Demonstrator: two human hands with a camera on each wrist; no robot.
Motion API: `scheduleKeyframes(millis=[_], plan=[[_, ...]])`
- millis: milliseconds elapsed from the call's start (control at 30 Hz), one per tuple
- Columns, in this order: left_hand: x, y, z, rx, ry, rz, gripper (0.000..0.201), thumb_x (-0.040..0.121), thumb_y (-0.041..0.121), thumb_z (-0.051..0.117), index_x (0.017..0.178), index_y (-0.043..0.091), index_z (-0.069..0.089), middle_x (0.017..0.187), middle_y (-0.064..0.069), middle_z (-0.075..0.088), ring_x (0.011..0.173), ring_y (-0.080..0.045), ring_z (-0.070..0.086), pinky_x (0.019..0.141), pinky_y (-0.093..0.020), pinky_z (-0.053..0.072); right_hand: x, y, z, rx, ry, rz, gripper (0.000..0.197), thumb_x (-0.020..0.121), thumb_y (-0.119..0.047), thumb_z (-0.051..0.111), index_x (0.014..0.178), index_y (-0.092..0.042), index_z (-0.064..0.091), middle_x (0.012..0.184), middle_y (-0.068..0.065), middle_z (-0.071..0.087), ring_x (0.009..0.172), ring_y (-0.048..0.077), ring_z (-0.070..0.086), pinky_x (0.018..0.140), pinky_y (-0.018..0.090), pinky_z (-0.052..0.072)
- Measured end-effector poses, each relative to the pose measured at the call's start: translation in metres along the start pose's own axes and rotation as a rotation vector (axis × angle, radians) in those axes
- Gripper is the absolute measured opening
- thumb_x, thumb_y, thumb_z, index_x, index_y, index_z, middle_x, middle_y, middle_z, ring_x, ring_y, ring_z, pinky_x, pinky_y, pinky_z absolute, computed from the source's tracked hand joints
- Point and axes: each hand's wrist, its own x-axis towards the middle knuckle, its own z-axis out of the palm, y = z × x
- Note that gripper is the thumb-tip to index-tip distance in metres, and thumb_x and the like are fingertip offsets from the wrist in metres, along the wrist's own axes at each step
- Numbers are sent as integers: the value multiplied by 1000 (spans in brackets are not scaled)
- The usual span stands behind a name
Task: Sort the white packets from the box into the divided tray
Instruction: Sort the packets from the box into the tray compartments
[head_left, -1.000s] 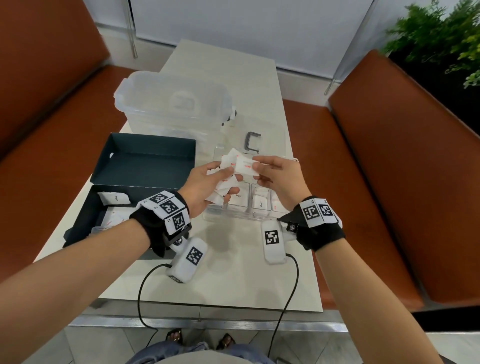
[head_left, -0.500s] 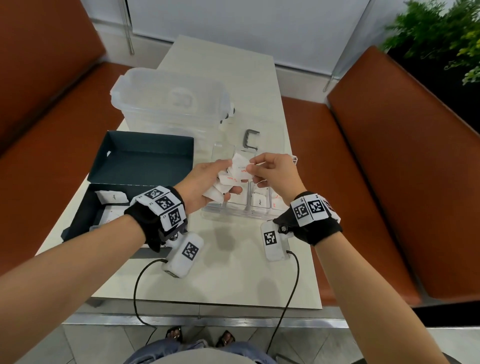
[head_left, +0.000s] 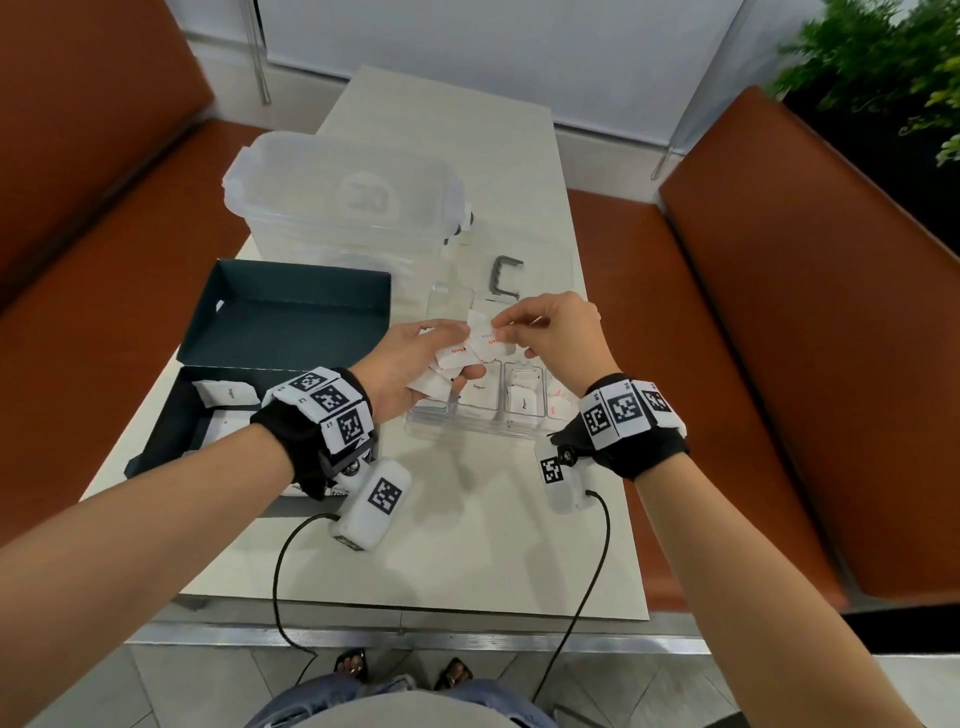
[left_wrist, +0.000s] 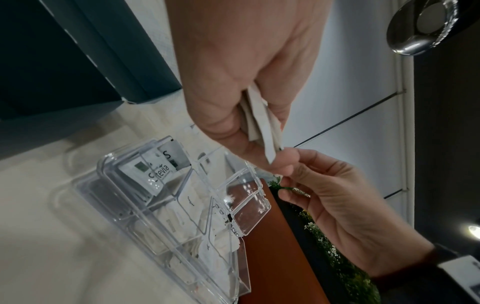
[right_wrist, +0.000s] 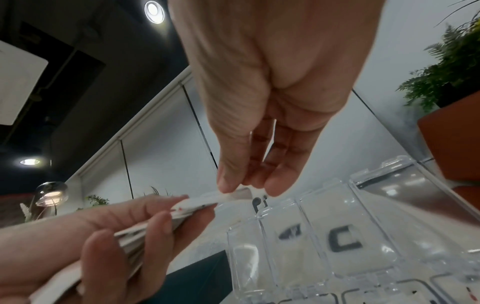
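Note:
My left hand (head_left: 415, 364) grips a fanned stack of white packets (head_left: 449, 364) above the clear divided tray (head_left: 467, 426). My right hand (head_left: 545, 332) pinches the top packet (head_left: 483, 335) of that stack between thumb and fingers. In the right wrist view the pinched packet (right_wrist: 228, 197) still lies against the stack (right_wrist: 155, 224). The tray's compartments hold packets marked Sugar, Pepper and Stevia (left_wrist: 155, 174). The dark box (head_left: 208, 415) at the left holds more white packets (head_left: 226, 392).
A large clear lidded container (head_left: 343, 202) stands behind the dark box. The tray's open lid (right_wrist: 324, 232) lies flat behind it over a small grey clip (head_left: 504, 275). Orange benches flank the table (head_left: 467, 545). Cables hang from both wrists over its near edge.
Both hands have stayed over the tray. The right hand's pinch has slid along the top packet of the stack, and the view has tilted slightly.

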Motion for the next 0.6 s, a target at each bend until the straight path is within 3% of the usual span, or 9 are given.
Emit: scheduleKeyframes(millis=[67,167,233,300,400,600], plan=[[1,0,0,-17,12,-1,21,92,5,63,112,2,59,93,-22,72,67,-25,72,48,-26,54,1,0,4,-15,-6,-11,9,79,-15,76,87,-18,76,74,-2,70,60,2,61,66,8,47],[4,-3,-2,-33,42,13,24,89,-3,63,111,3,57,99,-25,70,67,-26,71,47,-25,52,2,3,9,-33,-2,52,24,80,-25,76,102,-17,70,85,3,68,72,16,65,70,26,54],[5,-5,-3,-18,55,34,24,87,-6,64,108,3,60,99,-24,70,65,-25,71,47,-25,52,0,4,13,25,-32,153,31,82,-31,73,108,-14,65,84,4,67,67,15,66,61,26,56],[7,-6,-4,9,70,46,22,85,-7,66,103,4,63,95,-22,71,63,-24,70,47,-25,52,-4,5,15,285,-84,269,27,85,-20,72,106,-4,64,75,7,69,54,14,64,51,25,55],[7,-7,-6,36,77,58,21,83,-10,66,98,4,63,89,-22,70,59,-25,68,45,-25,51,-7,9,13,489,-83,299,15,86,-2,67,102,0,66,64,8,66,50,12,60,52,21,52],[6,-8,-8,86,69,58,24,83,-7,68,105,2,63,89,-20,72,64,-26,71,47,-25,52,-7,12,3,335,-17,221,15,84,-1,69,91,-14,73,59,2,66,53,10,62,57,21,55]])
